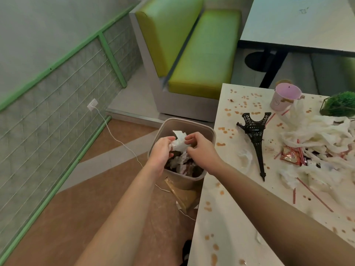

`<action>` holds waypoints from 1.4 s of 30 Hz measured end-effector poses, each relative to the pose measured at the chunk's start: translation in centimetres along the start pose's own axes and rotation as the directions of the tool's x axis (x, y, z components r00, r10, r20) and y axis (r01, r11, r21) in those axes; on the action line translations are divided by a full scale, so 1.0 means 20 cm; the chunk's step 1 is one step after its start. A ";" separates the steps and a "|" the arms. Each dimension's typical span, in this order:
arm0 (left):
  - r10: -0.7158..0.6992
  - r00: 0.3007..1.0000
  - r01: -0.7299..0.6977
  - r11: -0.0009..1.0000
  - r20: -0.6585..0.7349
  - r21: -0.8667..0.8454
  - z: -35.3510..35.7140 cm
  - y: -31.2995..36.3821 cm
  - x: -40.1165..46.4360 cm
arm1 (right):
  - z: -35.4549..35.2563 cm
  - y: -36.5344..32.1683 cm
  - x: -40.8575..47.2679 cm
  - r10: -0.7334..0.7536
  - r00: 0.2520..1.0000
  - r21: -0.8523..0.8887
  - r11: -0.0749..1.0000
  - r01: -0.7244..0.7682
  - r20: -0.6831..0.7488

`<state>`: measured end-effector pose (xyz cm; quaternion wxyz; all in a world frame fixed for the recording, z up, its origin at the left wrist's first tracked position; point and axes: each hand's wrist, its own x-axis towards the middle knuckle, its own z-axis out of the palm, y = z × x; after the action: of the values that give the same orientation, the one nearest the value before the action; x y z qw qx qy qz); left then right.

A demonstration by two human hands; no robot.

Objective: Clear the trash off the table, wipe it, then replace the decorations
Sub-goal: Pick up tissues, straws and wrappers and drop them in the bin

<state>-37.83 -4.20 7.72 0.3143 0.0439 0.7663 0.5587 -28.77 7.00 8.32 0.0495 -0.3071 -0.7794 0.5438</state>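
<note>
Tissue (pixel 179 143) crumpled between my left hand (pixel 163 150) and right hand (pixel 199 150), both pinching it over the bin (pixel 208 131) beside the table (pixel 226 217), could stick to my fingers and drop onto the floor.

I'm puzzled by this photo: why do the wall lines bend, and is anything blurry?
Head view: a wide-angle lens bows the wall rails and table edge; light is soft, shadows faint; both hands, left and right, holding tissue over the bin, look slightly soft.
</note>
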 end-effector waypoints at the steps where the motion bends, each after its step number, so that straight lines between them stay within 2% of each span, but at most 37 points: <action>1: -0.004 1.000 0.004 1.000 0.024 0.014 0.00 0.00 0.00 | 0.01 0.00 0.00 0.001 1.000 0.011 1.000 -0.001 -0.007; 4: -0.004 0.997 0.003 1.000 0.075 0.008 0.00 -0.02 0.02 | 0.02 0.01 -0.01 -0.003 0.999 0.022 1.000 0.003 -0.036; 9: -0.025 0.996 0.024 0.999 0.085 0.022 -0.01 -0.05 0.04 | 0.07 0.01 -0.01 -0.078 0.997 -0.019 0.997 0.078 0.011; 14: -0.011 0.993 0.010 1.000 0.121 0.011 -0.03 -0.04 0.04 | 0.11 0.02 0.01 -0.129 0.979 -0.118 0.987 0.111 -0.159; 17: -0.006 0.992 0.011 0.999 0.126 -0.040 -0.05 -0.02 0.03 | 0.12 -0.01 0.02 -0.134 0.977 -0.104 0.988 0.118 -0.168; 19: 0.005 0.994 -0.003 1.000 0.109 -0.015 -0.05 -0.01 0.03 | 0.13 -0.01 0.02 -0.129 0.973 -0.125 0.986 0.106 -0.191; 21: 0.021 0.996 -0.025 0.999 0.088 0.043 -0.04 -0.03 0.03 | 0.12 0.01 0.03 -0.106 0.973 -0.215 0.975 0.061 -0.206; 24: 0.022 0.998 -0.025 0.999 0.063 0.045 -0.04 -0.04 0.03 | 0.10 0.08 0.03 -0.040 0.992 -0.437 0.899 -0.015 -0.118; 25: 0.028 0.998 -0.031 0.998 0.054 0.049 -0.03 -0.04 0.03 | 0.08 0.10 0.02 -0.029 0.992 -0.456 0.890 -0.029 -0.119; 29: 0.065 0.998 -0.068 0.990 0.025 0.122 0.03 -0.02 0.01 | 0.00 0.12 -0.04 -0.114 0.964 -0.326 0.945 0.030 -0.242; 33: 0.120 0.987 -0.136 0.978 0.107 0.159 0.19 0.04 -0.05 | -0.18 0.17 -0.11 -0.127 0.932 -0.197 0.979 0.061 -0.341; 37: 0.151 0.964 -0.193 0.964 0.221 0.184 0.40 0.08 -0.13 | -0.34 0.34 -0.13 -0.025 0.909 -0.158 0.986 -0.045 -0.415; 39: 0.159 0.952 -0.216 0.955 0.264 0.205 0.49 0.07 -0.15 | -0.41 0.45 -0.13 0.027 0.910 -0.211 0.970 -0.125 -0.414; 42: 0.142 0.935 -0.227 0.944 0.326 0.238 0.63 0.04 -0.18 | -0.47 0.60 -0.13 0.054 0.937 -0.400 0.895 -0.199 -0.346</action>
<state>-28.46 5.05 7.64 0.3651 0.2445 0.7704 0.4620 -17.69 15.94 2.21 0.0729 -0.4465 -0.8388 0.3029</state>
